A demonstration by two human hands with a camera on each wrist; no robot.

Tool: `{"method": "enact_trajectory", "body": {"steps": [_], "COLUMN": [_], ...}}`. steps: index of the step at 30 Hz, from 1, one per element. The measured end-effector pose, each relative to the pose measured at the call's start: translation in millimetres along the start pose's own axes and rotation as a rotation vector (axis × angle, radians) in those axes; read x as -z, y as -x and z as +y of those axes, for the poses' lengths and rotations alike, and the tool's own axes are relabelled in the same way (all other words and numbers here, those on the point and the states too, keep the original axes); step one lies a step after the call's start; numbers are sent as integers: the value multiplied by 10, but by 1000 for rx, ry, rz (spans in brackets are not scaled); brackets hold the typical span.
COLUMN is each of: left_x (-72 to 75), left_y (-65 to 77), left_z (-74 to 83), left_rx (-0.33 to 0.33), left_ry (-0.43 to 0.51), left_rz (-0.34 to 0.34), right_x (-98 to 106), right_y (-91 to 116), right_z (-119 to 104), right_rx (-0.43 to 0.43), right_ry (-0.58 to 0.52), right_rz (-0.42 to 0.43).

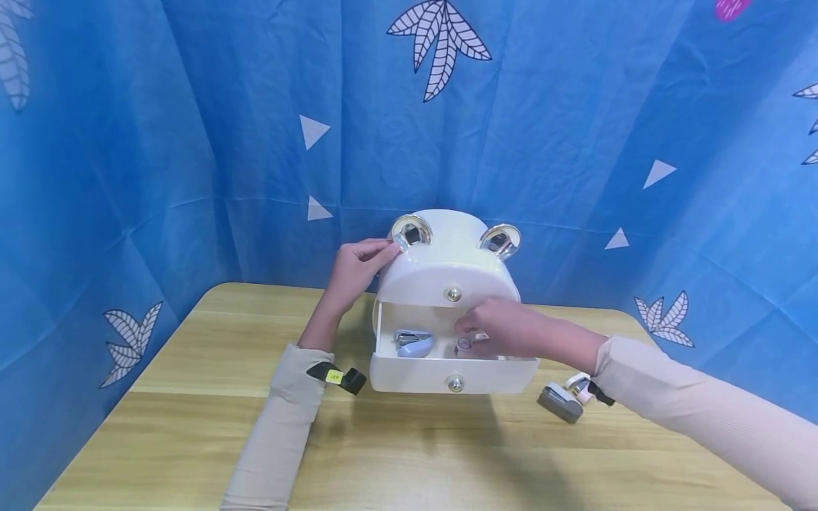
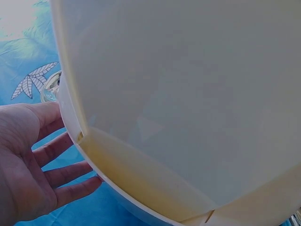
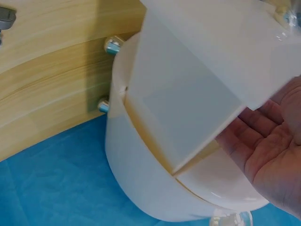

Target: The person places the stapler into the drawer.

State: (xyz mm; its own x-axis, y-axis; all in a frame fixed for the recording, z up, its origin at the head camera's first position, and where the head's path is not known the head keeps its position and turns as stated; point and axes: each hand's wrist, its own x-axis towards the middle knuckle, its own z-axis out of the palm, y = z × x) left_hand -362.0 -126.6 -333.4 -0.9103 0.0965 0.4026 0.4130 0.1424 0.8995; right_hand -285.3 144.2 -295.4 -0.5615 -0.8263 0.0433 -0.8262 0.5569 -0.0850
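A white desktop drawer box (image 1: 447,245) with two gold-rimmed round pieces on top stands on the table, its lower drawer (image 1: 415,375) pulled out. My left hand (image 1: 361,270) rests on the box's left side; in the left wrist view its fingers (image 2: 70,172) are nearly straight against the shell. Inside the drawer, at the left, lies a light blue stapler (image 1: 415,343). My right hand (image 1: 505,328) reaches into the drawer's right part, right at a small pale item with a round end (image 1: 464,343). Its fingertips are partly hidden, and I cannot tell whether they pinch it.
Right of the box, a dark grey and white item (image 1: 561,402) and a small white item (image 1: 580,387) lie on the wooden table (image 1: 211,397), near my right sleeve. A blue patterned curtain (image 1: 255,142) hangs behind and at both sides. The upper drawer knob (image 1: 452,294) sits above the opening.
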Motion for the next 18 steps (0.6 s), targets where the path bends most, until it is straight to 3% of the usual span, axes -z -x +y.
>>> {"method": "enact_trajectory", "body": {"steps": [7, 18], "left_x": [7, 10], "left_y": [3, 7], "left_z": [3, 16], "left_rx": [4, 26], "left_ry": [-5, -15], "left_rz": [-2, -8], "right_x": [168, 378], "right_y": [36, 121], "right_z": [-68, -201], "right_rx": [-69, -102], "right_ry": [3, -40], "right_rz": [18, 77]}}
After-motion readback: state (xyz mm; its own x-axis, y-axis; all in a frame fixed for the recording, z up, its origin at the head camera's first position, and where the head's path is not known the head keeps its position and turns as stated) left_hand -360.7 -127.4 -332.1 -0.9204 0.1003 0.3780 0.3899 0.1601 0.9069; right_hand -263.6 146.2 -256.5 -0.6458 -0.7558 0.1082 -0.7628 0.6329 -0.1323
